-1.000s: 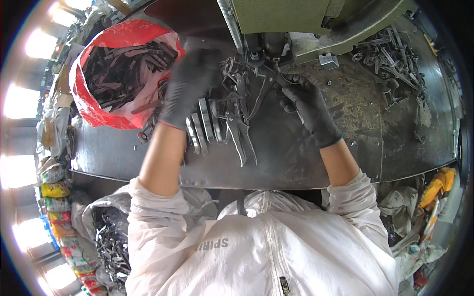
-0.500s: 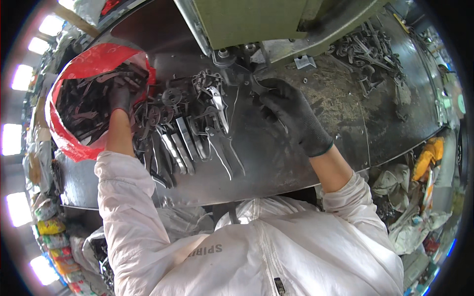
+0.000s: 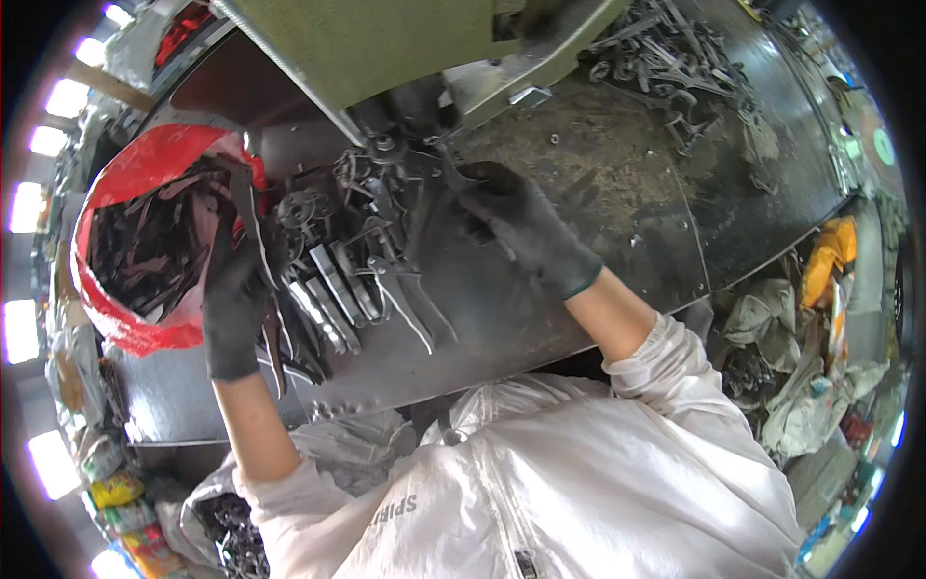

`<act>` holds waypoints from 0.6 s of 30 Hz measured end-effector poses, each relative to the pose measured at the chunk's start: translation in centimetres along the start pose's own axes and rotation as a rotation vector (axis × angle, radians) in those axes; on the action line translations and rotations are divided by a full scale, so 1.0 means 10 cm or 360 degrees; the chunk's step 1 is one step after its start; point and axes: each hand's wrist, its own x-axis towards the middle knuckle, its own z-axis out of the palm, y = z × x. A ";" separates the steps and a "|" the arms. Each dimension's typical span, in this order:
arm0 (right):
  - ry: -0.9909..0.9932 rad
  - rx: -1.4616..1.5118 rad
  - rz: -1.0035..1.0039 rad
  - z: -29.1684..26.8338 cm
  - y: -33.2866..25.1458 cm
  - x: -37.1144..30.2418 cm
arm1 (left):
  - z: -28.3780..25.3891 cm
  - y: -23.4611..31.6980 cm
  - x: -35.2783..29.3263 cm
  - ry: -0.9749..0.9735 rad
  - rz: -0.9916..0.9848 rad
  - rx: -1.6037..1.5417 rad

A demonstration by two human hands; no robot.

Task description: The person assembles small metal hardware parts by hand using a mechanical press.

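Note:
My left hand, in a dark grey glove, is closed around a long, thin, curved metal handle piece beside the red-rimmed sack. Dark metal pieces fill that sack. My right hand, also gloved, is closed at the tooling of the green machine. Its fingers pinch a dark metal piece, mostly hidden by the glove and the tooling. Between my hands lies a row of what look like locking pliers, with silver and dark handles toward me.
A heap of loose metal parts lies at the far right of the dark metal table. A small silver block sits by the machine's base. Bags and a yellow-orange cloth are beyond the right edge.
My left hand has come out of the sack toward me, now with a handle piece in it. My right hand stays by the tooling. The whole view has shifted and tilted.

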 end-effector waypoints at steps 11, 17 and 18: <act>0.0578 -0.3042 -0.1527 -0.93 -0.83 0.87 | 1.53 0.92 0.14 -0.0696 -0.0794 -0.1292; 0.0217 -0.4305 -0.0720 -2.23 -1.42 1.23 | 1.50 0.51 0.16 -0.0222 -0.0958 -0.0362; 0.0144 -0.4164 -0.0593 -2.06 -1.39 1.28 | 1.41 0.16 0.04 -0.0177 -0.0841 -0.0698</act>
